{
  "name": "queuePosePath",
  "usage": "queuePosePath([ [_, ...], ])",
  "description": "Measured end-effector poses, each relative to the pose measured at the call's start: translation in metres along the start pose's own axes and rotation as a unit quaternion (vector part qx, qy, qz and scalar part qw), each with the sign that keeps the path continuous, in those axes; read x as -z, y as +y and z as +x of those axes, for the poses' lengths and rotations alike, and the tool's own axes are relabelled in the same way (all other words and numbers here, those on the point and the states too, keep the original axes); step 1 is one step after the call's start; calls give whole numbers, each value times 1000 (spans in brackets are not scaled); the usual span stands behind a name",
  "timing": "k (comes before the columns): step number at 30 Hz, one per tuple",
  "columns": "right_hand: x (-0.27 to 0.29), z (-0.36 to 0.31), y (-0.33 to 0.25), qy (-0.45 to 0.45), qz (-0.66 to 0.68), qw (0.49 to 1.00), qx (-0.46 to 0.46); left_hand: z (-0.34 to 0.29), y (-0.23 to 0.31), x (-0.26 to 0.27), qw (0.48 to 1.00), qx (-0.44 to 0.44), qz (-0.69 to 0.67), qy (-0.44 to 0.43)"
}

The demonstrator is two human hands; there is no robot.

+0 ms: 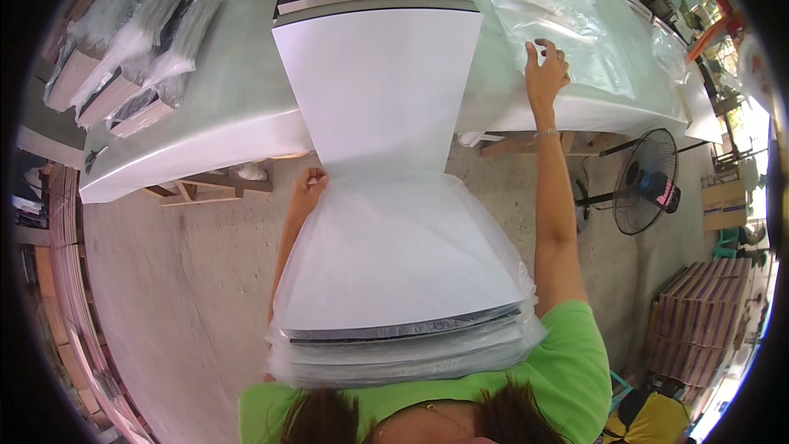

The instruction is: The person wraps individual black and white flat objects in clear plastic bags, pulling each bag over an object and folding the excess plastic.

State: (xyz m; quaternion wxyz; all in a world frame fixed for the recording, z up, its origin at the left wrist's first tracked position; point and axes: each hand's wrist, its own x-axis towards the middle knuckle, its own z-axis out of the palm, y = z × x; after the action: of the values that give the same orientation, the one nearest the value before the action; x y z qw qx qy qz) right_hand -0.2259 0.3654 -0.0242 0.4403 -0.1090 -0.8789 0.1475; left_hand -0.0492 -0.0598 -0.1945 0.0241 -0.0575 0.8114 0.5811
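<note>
A long stack of white boards runs from the table toward my body, with dark and beige layers at its far end. Its near part sits inside a clear plastic bag, which comes close to my chest. My left hand is closed at the left edge of the bag's mouth, its fingers curled against the film. Out to the right, my right hand is raised over the table with thumb and fingers apart, holding nothing. Beside it lie loose clear plastic bags.
The table has a pale covering. Several plastic-wrapped board stacks lie at its far left. A standing fan is at the right, above a pile of flat cartons. Concrete floor shows below.
</note>
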Motion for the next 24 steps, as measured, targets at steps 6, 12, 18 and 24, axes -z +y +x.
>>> queuePosePath([
  [6,-52,41,90,-146,63,987,-17,-5,37,4,999,-20,33,1],
  [12,-49,50,85,-131,124,975,-130,-17,68,25,1000,-5,31,1],
  [18,-59,48,77,-207,-2,978,14,-20,113,32,998,-53,12,-13],
  [24,-33,87,92,-373,197,906,-45,-21,174,26,995,-90,19,-40],
])
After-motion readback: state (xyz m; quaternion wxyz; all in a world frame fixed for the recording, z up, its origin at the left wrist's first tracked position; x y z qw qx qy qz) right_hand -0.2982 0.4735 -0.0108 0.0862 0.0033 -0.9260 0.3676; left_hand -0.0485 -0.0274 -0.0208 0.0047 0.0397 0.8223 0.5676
